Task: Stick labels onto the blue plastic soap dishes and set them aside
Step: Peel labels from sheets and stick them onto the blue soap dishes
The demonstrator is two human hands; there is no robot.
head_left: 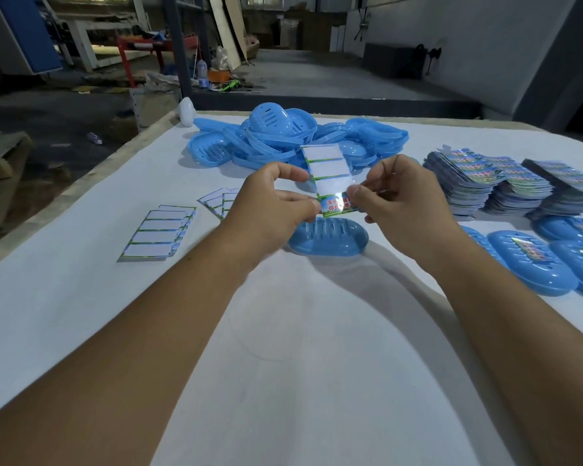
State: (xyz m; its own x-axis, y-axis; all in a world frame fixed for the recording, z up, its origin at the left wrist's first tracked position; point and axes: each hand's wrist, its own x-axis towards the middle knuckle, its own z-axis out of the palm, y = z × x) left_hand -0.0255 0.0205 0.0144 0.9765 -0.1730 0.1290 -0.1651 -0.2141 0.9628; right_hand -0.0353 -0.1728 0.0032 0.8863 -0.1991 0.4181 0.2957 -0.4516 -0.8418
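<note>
**Last label on the strip, dish waiting below**

I hold a narrow paper label strip up in front of me, over the white-covered table. Its upper three panels are bare white backing framed in green; only the bottom panel carries a glossy printed label in blue and green with red characters. My left hand pinches the strip's lower left edge between thumb and forefinger, the other fingers curled under. My right hand pinches the printed label's right end, thumb on top, fingers folded behind. Glare washes out part of the print, and I cannot tell whether the label has begun to lift from the backing.

Just beneath my hands lies one blue oval plastic soap dish, slotted across its face, its long axis running left to right across the table. My left hand covers its left end. The strip stands nearly upright, long axis pointing away from me and leaning slightly left.

Behind the strip sits a heap of unlabelled blue soap dishes. To my right, labelled blue dishes lie side by side, cut off by the frame edge, with stacks of printed label sheets beyond them. To my left lie spent white backing strips, and more partly hidden by my left hand.
</note>
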